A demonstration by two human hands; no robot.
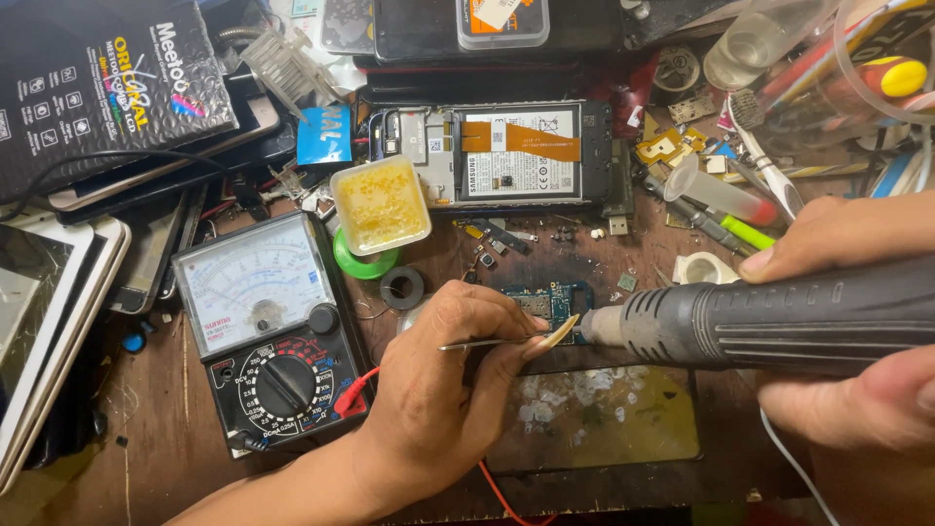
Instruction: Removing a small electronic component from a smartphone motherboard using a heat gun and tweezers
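A small blue circuit board lies at the middle of the cluttered workbench. The left hand pinches metal tweezers closed, tips at the board. The right hand wraps a black hot-air gun, nozzle at the board's right edge. Farther off, an open square tub holds yellow paste, left of an opened phone. A multimeter sits left.

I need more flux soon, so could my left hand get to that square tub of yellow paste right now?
Probably yes: the left hand holds only thin tweezers, and the flux tub sits open just beyond it, nothing between.
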